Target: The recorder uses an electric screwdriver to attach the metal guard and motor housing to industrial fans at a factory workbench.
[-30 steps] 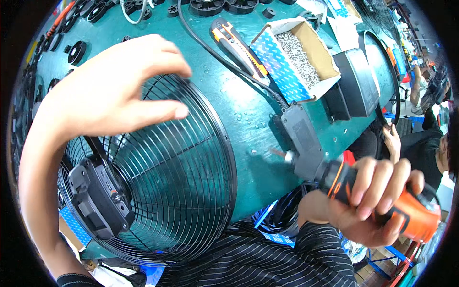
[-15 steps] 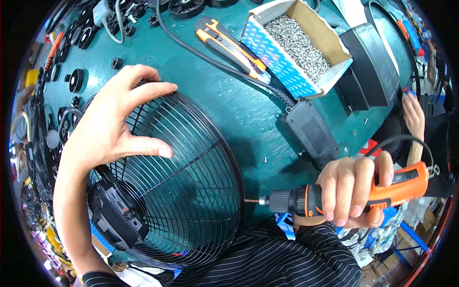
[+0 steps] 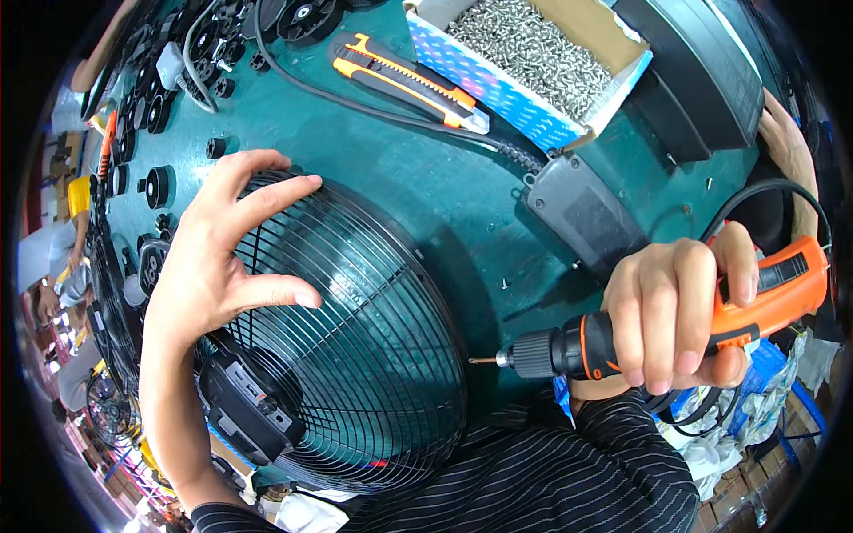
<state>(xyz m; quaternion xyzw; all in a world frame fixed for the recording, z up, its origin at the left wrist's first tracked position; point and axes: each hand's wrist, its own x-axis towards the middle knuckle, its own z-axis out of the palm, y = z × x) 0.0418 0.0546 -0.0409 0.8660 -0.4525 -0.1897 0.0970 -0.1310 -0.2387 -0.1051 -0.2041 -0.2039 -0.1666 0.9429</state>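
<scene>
Head view: the left hand, thumb and fingers spread, is at the fan cage on the surface. The right hand grips the electric screwdriver, bit beside the cage. The housing appears fitted; remaining screwdriving cannot be determined.

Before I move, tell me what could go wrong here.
First, the orange-and-black power screwdriver in the right hand has its thin metal bit pointed toward the round black wire guard; a slip might scratch or snag it.
Second, the open blue-and-white cardboard box is full of small silver screws; a knock could spill some.
Third, a loose silver screw lies on the green tabletop and might roll away if brushed.
</scene>
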